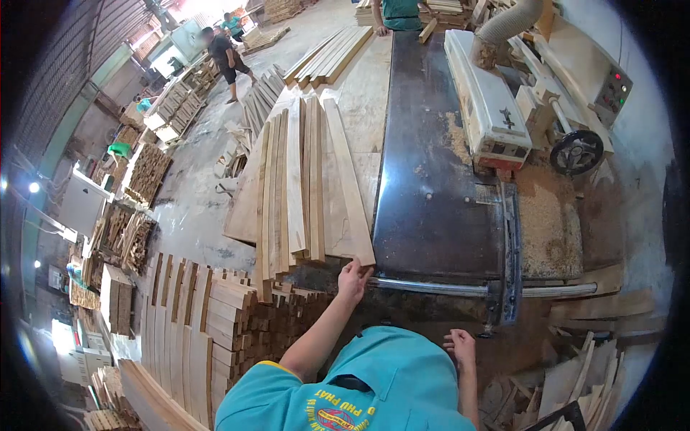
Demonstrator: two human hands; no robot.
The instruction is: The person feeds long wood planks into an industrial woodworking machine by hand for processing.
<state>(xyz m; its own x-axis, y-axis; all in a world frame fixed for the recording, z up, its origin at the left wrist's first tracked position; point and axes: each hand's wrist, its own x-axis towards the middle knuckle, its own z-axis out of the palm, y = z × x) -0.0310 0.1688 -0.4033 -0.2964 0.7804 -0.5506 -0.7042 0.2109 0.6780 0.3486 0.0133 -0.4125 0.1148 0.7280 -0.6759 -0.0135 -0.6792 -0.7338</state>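
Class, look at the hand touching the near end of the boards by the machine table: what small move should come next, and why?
Probably close the left hand on the near end of the rightmost board and slide it onto the dark machine table. The fingers touch that end, the board lies beside the table, and the right hand rests free.

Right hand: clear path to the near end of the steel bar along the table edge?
Probably yes. The right hand hangs free and open, just below the steel bar, with only open air between. The left hand is occupied at the plank corner, well to the side.
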